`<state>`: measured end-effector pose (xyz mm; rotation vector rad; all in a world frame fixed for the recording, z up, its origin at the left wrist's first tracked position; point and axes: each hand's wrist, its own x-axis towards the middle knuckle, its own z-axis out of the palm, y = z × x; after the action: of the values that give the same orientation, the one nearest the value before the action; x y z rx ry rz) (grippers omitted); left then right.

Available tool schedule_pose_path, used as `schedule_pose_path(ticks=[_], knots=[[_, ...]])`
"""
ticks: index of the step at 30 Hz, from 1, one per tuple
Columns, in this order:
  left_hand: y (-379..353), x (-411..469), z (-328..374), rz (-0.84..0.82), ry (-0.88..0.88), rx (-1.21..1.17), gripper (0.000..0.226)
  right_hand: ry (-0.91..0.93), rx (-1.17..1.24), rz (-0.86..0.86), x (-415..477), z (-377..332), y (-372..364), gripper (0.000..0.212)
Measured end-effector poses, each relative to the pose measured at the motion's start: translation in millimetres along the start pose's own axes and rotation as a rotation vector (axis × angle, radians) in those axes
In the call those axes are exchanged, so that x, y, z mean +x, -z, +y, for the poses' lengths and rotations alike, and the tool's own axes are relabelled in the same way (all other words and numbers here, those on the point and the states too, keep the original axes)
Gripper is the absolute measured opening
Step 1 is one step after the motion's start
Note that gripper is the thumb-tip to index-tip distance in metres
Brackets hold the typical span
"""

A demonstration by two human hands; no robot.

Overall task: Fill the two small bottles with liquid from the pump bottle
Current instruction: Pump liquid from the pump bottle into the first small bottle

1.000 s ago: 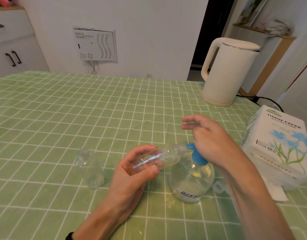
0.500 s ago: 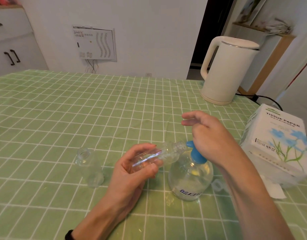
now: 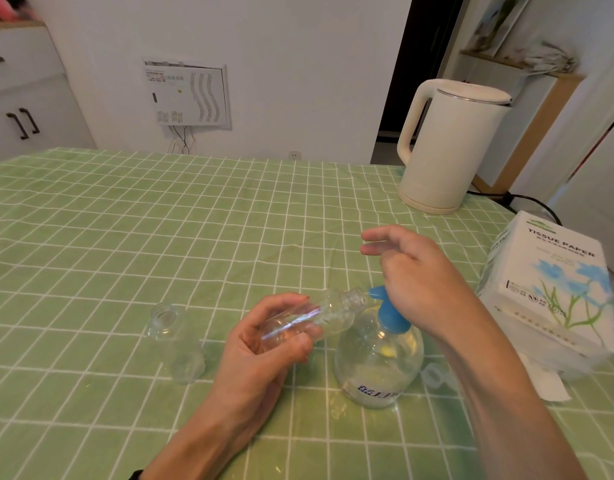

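Green tablecloth (image 3: 153, 237), left hand (image 3: 264, 355) gripping small bottle (image 3: 335, 311)

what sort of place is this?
Probably a home kitchen or dining room: an electric kettle and a tissue paper pack sit on a green checked tablecloth, with cabinets behind.

The left hand (image 3: 264, 344) is gripping a clear small bottle (image 3: 319, 318), tilting it so its open mouth is meeting the blue spout of the pump bottle (image 3: 378, 362). The right hand (image 3: 423, 282) is resting on the pump head, fingers loosely spread. A second small bottle (image 3: 175, 344) is standing upright and uncapped to the left on the green checked tablecloth (image 3: 125, 237). A white kettle (image 3: 450, 147) is sitting at the far right.
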<state>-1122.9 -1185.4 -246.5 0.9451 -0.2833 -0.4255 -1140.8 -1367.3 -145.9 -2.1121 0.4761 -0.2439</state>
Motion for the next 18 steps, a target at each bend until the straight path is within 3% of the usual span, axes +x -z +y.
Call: schedule_pose_path(ticks=[8,18], knots=[[0.4,1.3,-0.6,0.007,-0.007,0.008,0.061,-0.027,0.014,-0.035,2.7,2.9,-2.2,0.046],[-1.3,0.2,0.6,0.013,-0.009,0.004,0.045,-0.011,0.016,-0.013,2.4,1.8,0.0,0.043]])
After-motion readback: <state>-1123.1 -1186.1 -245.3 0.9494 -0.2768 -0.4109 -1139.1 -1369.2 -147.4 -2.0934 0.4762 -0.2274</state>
